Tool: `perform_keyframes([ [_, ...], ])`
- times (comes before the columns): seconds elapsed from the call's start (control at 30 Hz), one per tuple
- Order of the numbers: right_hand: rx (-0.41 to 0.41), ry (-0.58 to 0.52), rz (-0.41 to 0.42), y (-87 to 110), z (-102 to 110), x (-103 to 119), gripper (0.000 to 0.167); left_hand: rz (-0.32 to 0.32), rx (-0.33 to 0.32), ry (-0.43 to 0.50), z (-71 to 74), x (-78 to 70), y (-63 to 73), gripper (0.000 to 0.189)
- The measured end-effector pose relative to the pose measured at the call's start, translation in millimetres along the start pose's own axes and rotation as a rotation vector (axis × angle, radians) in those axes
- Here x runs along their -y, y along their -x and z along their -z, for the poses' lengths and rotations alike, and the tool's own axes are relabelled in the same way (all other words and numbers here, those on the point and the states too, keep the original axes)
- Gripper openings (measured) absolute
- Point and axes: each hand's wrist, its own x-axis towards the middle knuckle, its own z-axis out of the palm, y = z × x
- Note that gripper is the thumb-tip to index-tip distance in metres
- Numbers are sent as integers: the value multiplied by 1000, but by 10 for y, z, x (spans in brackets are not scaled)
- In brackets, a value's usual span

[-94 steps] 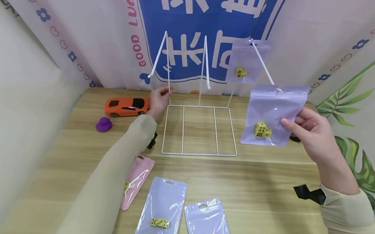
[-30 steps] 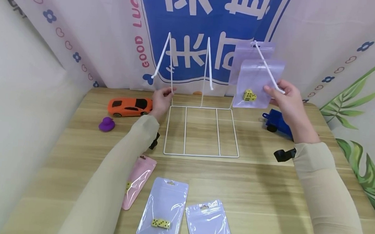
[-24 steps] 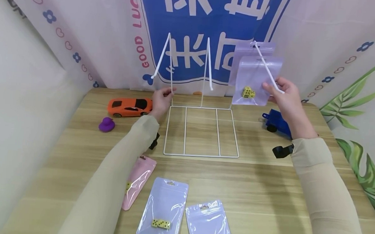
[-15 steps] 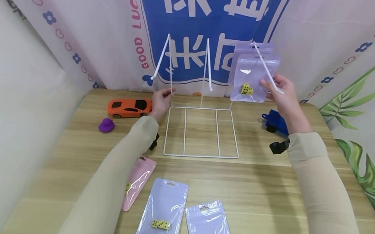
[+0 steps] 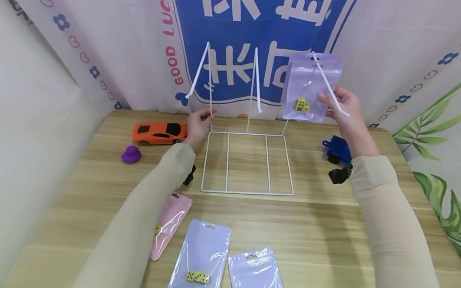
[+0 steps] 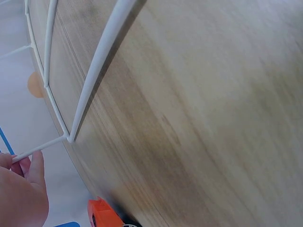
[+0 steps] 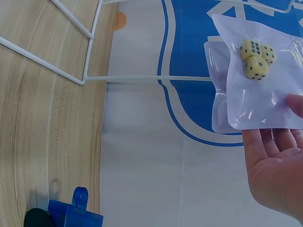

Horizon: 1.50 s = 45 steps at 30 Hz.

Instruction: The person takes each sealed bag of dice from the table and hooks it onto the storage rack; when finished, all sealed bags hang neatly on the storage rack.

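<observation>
My right hand (image 5: 347, 113) pinches the right edge of a pale purple zip bag (image 5: 313, 81), thumb in front and fingers behind. The bag hangs on the right prong (image 5: 329, 85) of a white wire rack (image 5: 247, 192). In the right wrist view three yellow dice (image 7: 256, 60) show inside it. Close behind it hangs another purple bag (image 7: 218, 90), mostly covered. My left hand (image 5: 198, 124) holds the rack's left upright low down, and the left wrist view shows its fingertips (image 6: 37, 163) around the thin wire. The middle and left prongs (image 5: 198, 70) carry nothing.
An orange toy car (image 5: 158, 133) and a purple toy duck (image 5: 131, 155) sit left of the rack. To the right is a blue toy vehicle (image 5: 337, 149). At the front lie a pink bag (image 5: 173, 219) and two purple bags (image 5: 201, 247) (image 5: 253, 271).
My right hand has slid the bag from the right prong's tip back along it, up against the rear bag. My left hand has stayed on the upright. The blue toy is now uncovered.
</observation>
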Motion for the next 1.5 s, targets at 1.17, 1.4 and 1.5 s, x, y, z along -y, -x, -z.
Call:
perform_keyframes([
  [1.17,5,-31,-32,-104,-57,1,19,-16,30,35,13,39,-8,30],
  [1.4,12,-25,-52,-113,-16,-71,22,-19,24,59,7,50,-33,29],
  [1.5,16,-34,-75,-102,32,-163,23,-61,14,39,1,62,-41,28],
])
